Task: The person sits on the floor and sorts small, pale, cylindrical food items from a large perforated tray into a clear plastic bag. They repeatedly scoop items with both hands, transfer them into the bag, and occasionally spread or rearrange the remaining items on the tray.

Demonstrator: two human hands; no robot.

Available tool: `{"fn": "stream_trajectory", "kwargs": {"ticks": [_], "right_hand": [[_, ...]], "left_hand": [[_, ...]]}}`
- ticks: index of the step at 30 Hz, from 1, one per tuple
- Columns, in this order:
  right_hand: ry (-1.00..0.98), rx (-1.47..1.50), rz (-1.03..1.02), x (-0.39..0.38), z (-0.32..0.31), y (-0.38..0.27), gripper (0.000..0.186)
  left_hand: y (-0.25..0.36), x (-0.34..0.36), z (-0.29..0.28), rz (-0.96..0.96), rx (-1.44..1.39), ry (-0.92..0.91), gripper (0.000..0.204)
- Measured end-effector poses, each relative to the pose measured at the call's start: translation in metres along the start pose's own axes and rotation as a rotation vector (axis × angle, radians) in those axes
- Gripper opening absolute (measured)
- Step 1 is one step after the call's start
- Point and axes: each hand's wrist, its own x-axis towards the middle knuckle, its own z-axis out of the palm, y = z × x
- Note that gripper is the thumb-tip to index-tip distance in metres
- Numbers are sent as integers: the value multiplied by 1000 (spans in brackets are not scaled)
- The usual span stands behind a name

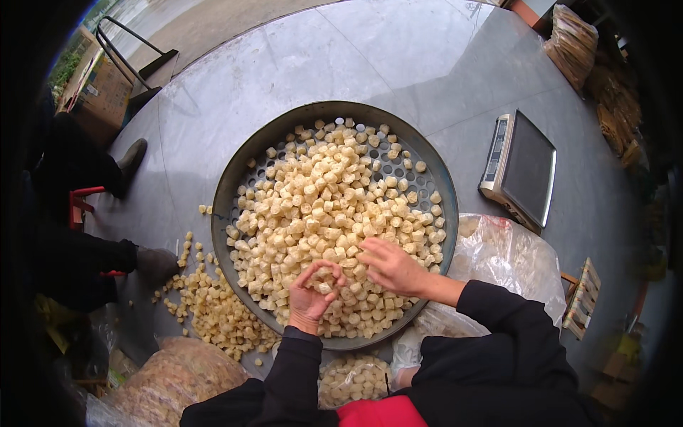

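Observation:
A large round dark metal sieve (226, 158) with a perforated bottom holds a heap of short, pale yellow cylindrical chunks (313, 199). Over the near part of this heap, my left hand (311, 295) is curled, palm turned up, around a few of the chunks. Just to its right, my right hand (393, 267) reaches in with fingers stretched leftward and slightly apart, low over the chunks. Nothing shows between its fingers, though their undersides are hidden. The two hands are close together without touching.
Spilled chunks (220, 313) lie on the grey floor left of the sieve. A flat scale (526, 171) stands to the right, above a clear plastic bag (509, 260). Full bags (181, 377) sit near me. Another person's shoe (156, 265) rests beside the spill.

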Motion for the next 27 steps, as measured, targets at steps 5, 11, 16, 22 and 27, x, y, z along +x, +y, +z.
{"fn": "stream_trajectory", "kwargs": {"ticks": [5, 11, 16, 22, 27], "right_hand": [[-329, 24, -514, -11, 29, -40, 56], [-455, -212, -733, -7, 59, -29, 54], [-446, -133, -691, 3, 69, -21, 52], [-495, -185, -638, 5, 65, -22, 59], [-326, -45, -581, 26, 51, -20, 63]], "left_hand": [[51, -17, -6, 296, -75, 49, 29], [78, -51, -62, 486, -146, 19, 23], [72, -68, -84, 527, -176, 10, 26], [72, -66, -81, 488, -194, 60, 35], [76, -71, -91, 471, -210, -1, 36]]}}
